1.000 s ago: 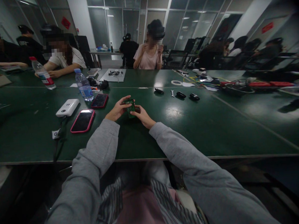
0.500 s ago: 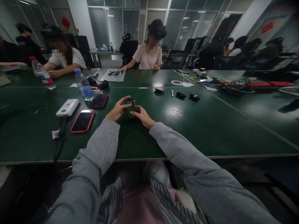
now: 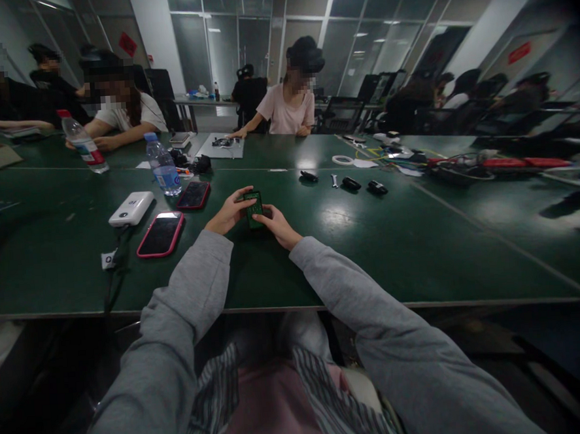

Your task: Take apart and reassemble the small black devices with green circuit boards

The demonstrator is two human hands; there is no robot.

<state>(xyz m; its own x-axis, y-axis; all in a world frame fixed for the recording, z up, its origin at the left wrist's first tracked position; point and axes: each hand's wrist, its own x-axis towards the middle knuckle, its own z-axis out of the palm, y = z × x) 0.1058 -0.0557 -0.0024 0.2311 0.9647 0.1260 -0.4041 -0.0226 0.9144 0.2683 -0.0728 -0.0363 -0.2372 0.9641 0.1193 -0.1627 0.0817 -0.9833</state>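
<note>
My left hand [image 3: 232, 209] and my right hand [image 3: 277, 223] hold a smartphone [image 3: 255, 219] upright between them, just above the green table [image 3: 395, 256]. Its frame is black and its face looks green, with small light marks too fine to read. The left fingers close on its upper left side. On the lower right side, my right hand grips it with the thumb across the front. Left of my hands lie a pink-cased phone [image 3: 161, 235] and a dark phone with a red edge [image 3: 193, 195].
A white power bank [image 3: 131, 209] with a cable lies at left, near a water bottle [image 3: 163, 167]. Farther off are a small wrench [image 3: 334, 181], dark small items [image 3: 351, 184], a tape roll [image 3: 342, 160] and tangled cables [image 3: 444, 168]. A person in pink [image 3: 290, 109] sits opposite.
The smartphone has turned slightly in my hands, so its face shows more squarely and its marks look different. Both hands stay in nearly the same place.
</note>
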